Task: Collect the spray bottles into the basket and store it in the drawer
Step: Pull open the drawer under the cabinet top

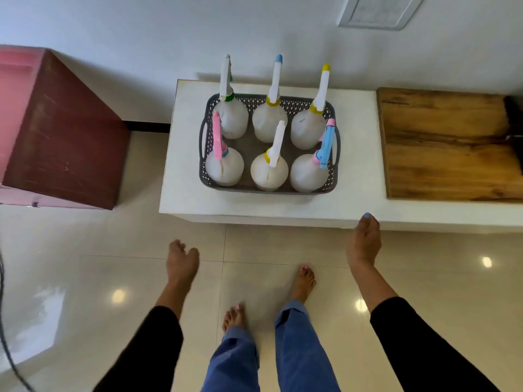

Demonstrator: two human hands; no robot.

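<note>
A grey perforated basket (204,176) stands on a low white cabinet top (359,165). Several white spray bottles stand upright inside it in two rows, with coloured nozzles and collars; one at the front left has a pink trigger (223,165), one at the front right a blue trigger (308,172). My left hand (181,261) hangs over the floor in front of the cabinet, fingers loosely curled, holding nothing. My right hand (363,241) is near the cabinet's front edge, fingers together, holding nothing. Both hands are apart from the basket.
A dark red cabinet (65,131) stands to the left with a floor gap between. A wooden surface (447,145) adjoins the white top on the right. The wall is right behind. My bare feet stand on glossy tiles (85,278).
</note>
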